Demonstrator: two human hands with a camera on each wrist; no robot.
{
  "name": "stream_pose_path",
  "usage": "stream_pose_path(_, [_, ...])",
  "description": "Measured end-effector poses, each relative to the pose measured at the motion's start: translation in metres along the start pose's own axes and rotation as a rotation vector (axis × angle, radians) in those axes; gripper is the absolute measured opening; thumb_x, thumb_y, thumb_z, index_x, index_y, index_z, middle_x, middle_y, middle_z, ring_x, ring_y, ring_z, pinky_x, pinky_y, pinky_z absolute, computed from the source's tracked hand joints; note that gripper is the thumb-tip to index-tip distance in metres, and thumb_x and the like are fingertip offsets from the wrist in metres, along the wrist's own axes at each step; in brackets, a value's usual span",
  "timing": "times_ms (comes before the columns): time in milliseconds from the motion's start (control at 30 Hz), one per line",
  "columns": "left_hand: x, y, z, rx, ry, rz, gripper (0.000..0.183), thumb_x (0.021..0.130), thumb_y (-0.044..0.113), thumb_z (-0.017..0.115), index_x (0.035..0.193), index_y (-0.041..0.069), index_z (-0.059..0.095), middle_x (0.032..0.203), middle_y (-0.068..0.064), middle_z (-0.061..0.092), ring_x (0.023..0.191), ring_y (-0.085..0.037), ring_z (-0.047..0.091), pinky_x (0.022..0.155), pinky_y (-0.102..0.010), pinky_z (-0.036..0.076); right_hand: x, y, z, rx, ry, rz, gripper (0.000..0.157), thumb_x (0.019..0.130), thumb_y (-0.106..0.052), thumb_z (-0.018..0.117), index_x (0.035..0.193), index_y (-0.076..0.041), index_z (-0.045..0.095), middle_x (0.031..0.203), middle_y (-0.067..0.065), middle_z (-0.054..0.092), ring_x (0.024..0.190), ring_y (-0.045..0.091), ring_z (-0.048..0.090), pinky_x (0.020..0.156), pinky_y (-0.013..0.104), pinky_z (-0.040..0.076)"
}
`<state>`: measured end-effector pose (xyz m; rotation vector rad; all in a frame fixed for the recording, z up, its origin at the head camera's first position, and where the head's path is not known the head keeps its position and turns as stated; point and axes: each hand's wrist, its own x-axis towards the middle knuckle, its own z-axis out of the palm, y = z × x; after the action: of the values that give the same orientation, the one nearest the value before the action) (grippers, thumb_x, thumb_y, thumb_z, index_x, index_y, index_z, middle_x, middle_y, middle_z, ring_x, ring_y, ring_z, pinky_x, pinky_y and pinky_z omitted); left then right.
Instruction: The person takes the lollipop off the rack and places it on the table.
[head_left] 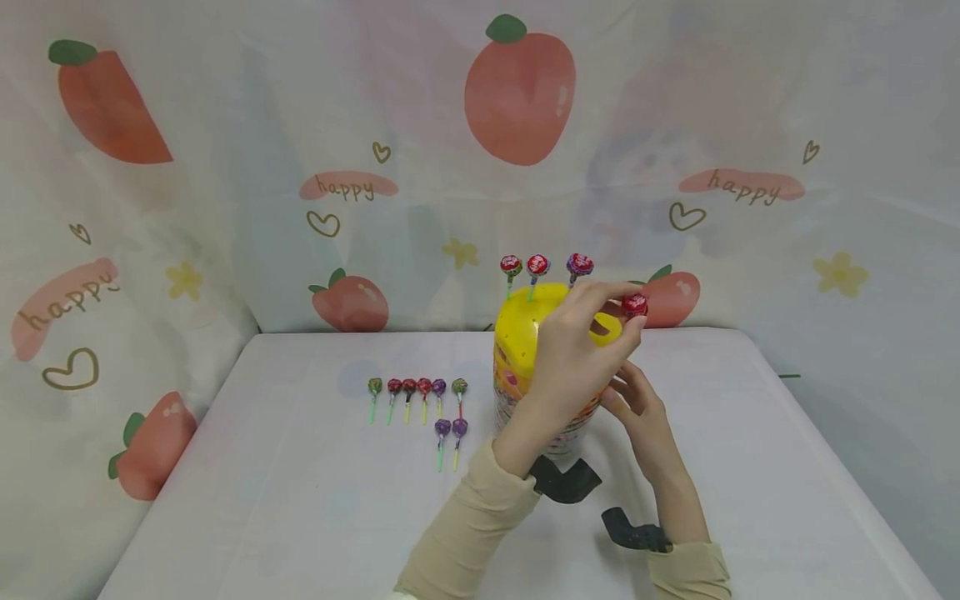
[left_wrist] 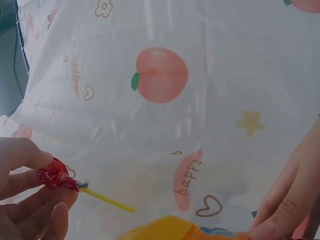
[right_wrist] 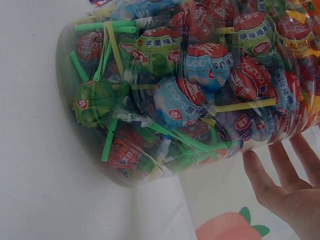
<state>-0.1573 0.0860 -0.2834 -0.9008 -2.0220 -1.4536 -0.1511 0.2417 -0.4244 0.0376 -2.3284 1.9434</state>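
Note:
A clear plastic jar (head_left: pixel 510 392) full of wrapped lollipops stands upright under a yellow lid (head_left: pixel 517 321); small holes show in the lid. Three lollipops (head_left: pixel 537 265) stand on it by their sticks. Above the lid's right side, my left hand (head_left: pixel 577 342) pinches a red-wrapped lollipop (left_wrist: pixel 56 175) by its head. Its yellow stick (left_wrist: pixel 110 201) points down and right in the left wrist view, free of the lid. My right hand (head_left: pixel 637 417) touches the jar's right side with spread fingertips (right_wrist: pixel 255 167), low and behind the left hand.
Several lollipops (head_left: pixel 408 387) lie in a row on the white table (head_left: pixel 300 500) left of the jar, with two purple ones (head_left: pixel 442 427) below them. A printed cloth (head_left: pixel 420 100) hangs behind the table. Dark straps (head_left: pixel 566 482) are at both wrists.

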Motion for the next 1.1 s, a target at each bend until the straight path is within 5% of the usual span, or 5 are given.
stream_pose_path(200, [-0.013,0.003,-0.011,-0.056,0.007,-0.013,0.026,0.088,0.014,0.068,0.113,0.008,0.065,0.107,-0.005,0.065,0.094,-0.01,0.065,0.075,-0.011,0.05,0.0,0.0,0.0,-0.027,0.0,-0.012,0.054,0.098,-0.027,0.053,0.148,-0.029,0.033,0.152,0.004,0.035,0.129,0.006,0.037,0.11,0.059,0.033])
stream_pose_path(467, [-0.037,0.002,-0.027,-0.114,0.018,-0.073,0.027,0.088,0.015,0.068,0.113,0.007,0.065,0.107,-0.007,0.066,0.093,-0.014,0.067,0.078,-0.016,0.053,0.0,0.001,-0.001,-0.077,0.001,-0.035,0.056,0.098,-0.025,0.052,0.15,-0.028,0.03,0.15,0.004,0.037,0.127,0.004,0.041,0.094,0.011,0.042])
stream_pose_path(1100, [-0.091,-0.028,-0.064,-0.027,0.135,-0.16,0.027,0.084,0.011,0.073,0.11,0.009,0.067,0.097,-0.005,0.066,0.082,-0.014,0.064,0.073,-0.024,0.056,-0.002,0.001,0.001,-0.003,-0.013,-0.093,0.055,0.099,-0.019,0.052,0.15,-0.019,0.031,0.145,0.001,0.038,0.124,0.004,0.042,0.092,0.008,0.043])
